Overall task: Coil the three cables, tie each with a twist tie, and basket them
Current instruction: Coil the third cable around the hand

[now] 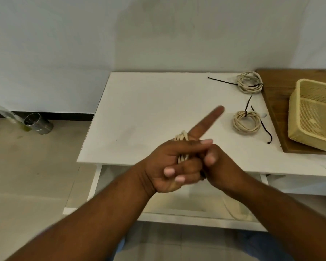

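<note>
Our left hand (169, 166) grips the last cable (182, 138). Our right hand (220, 164) pinches its dark tie (202, 177), so next we should twist it

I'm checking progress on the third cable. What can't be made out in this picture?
Head view only:
Third coil: mostly hidden inside the left hand; whether it is tied cannot be told.
Right hand: fingertips hidden behind the left hand; whether they hold anything is unclear.
Basket: cut off by the right edge; its far part is unseen.
</note>
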